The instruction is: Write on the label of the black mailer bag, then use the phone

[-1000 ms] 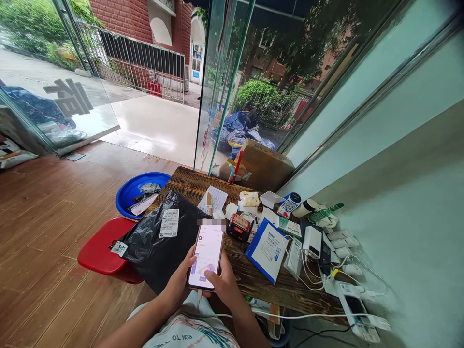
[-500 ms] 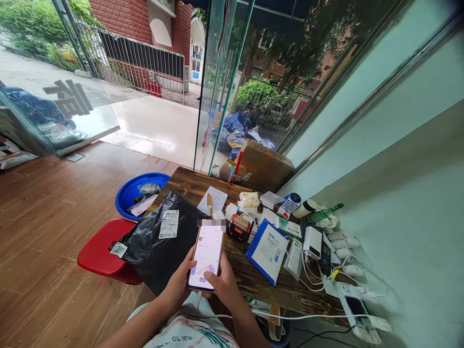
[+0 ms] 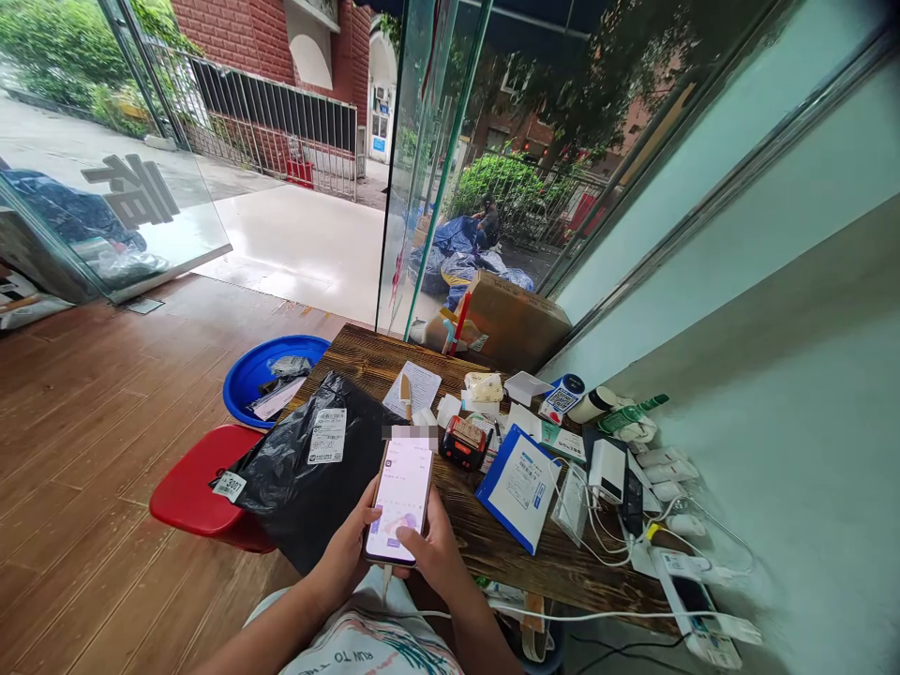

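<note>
Between my two hands is a smartphone [image 3: 399, 497] with a lit, pale pink screen, held upright over my lap at the table's front edge. My left hand [image 3: 355, 525] is closed around its left side, thumb along the edge of the glass. Wrapped round the right side, my right hand [image 3: 430, 539] rests its thumb over the lower screen. A white charging cable [image 3: 386, 583] runs from the phone's bottom. Just left lies a black plastic parcel bag [image 3: 295, 469] with white labels. A red and black label printer [image 3: 464, 442] sits beyond the phone, to the right.
On the wooden table [image 3: 366, 352] lie a knife [image 3: 405, 392], a blue-and-white envelope [image 3: 520, 487], a power bank [image 3: 606, 471] and tangled cables. A red stool [image 3: 203, 487] and a blue basin [image 3: 243, 380] stand left. Behind the table are a cardboard box [image 3: 520, 319] and glass door panels.
My hands and the phone stay almost still. Outside, beyond the glass, a person by the blue sacks has shifted slightly.
</note>
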`<state>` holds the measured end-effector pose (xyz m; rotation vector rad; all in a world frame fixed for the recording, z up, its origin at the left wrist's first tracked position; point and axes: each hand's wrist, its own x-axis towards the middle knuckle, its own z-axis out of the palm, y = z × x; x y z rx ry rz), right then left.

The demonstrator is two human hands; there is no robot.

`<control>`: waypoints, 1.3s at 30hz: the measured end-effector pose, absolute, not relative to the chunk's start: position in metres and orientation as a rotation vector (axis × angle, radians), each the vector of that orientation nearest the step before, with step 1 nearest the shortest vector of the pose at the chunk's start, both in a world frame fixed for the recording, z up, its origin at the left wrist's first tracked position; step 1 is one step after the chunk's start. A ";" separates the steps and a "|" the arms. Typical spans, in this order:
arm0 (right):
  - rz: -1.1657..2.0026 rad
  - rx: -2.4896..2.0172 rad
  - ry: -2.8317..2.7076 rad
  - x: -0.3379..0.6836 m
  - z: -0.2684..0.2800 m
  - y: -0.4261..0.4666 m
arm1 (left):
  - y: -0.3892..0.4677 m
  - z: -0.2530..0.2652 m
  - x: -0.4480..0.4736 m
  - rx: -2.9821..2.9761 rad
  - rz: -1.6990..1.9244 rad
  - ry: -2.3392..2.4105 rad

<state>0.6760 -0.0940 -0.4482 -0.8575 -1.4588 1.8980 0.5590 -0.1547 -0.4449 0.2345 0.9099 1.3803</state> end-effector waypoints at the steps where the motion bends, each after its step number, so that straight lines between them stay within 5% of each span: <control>1: 1.913 -0.865 -1.446 0.676 -0.448 -0.094 | -0.155 -0.445 0.559 0.239 1.383 0.911; 39: 1.921 -0.868 -1.456 0.675 -0.446 -0.092 | -0.150 -0.446 0.558 0.252 1.379 0.941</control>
